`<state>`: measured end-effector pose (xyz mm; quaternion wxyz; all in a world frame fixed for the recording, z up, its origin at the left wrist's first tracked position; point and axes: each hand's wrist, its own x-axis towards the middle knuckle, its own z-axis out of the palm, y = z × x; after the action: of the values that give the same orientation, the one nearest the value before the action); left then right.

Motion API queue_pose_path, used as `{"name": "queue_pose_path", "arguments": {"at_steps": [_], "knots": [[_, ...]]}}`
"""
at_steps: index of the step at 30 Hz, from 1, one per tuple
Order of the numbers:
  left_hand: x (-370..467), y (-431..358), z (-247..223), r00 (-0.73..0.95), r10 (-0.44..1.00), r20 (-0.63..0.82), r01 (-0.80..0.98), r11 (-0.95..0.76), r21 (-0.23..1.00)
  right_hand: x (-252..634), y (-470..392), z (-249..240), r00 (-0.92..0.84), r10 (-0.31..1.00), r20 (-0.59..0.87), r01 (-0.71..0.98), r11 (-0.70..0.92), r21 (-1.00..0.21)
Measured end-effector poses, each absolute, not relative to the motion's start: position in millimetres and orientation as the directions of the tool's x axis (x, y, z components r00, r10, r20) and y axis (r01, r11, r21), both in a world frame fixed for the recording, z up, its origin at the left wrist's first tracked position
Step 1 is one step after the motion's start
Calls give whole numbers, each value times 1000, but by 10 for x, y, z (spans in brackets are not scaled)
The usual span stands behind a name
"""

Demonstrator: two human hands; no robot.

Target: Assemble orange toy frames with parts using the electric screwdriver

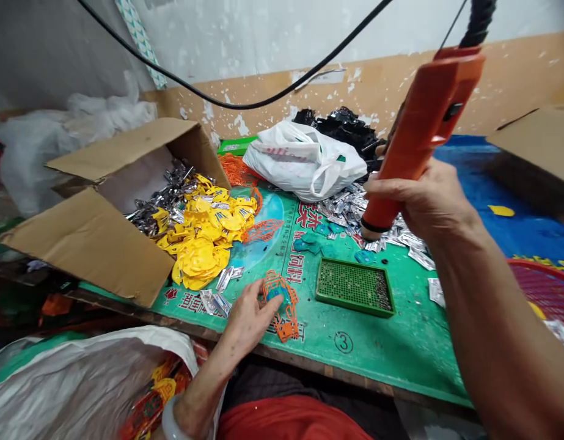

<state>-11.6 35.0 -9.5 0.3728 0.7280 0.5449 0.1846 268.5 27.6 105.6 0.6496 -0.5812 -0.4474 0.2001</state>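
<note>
My left hand (252,315) rests at the table's front, its thumb and fingers closed on a small blue piece (275,294) that lies over an orange lattice piece (287,330). Raised over the right side, my right hand (431,198) is wrapped round an orange power screwdriver (412,134), its tip pointing down and left. Between the hands sits a green tray (350,287) with a grid of holes and small metal screws gathered at its right end. More blue pieces (309,244) lie behind the tray.
A tipped cardboard box (126,244) spills yellow parts (201,260) at the left. Behind are a white bag (304,159), silver packets (350,205) and black parts (346,125). An open sack (102,379) stands front left; a red mesh (545,290) lies right. A black cable (245,106) hangs overhead.
</note>
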Motion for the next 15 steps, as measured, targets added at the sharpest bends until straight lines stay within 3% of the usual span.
{"name": "queue_pose_path", "arguments": {"at_steps": [9, 15], "knots": [[-10, 536, -217, 327, 917, -228, 709, -79, 701, 2778, -415, 831, 667, 680, 304, 316, 111, -942], [88, 483, -166, 309, 898, -313, 586, 80, 807, 2897, -658, 523, 768, 566, 299, 314, 75, -947]]}}
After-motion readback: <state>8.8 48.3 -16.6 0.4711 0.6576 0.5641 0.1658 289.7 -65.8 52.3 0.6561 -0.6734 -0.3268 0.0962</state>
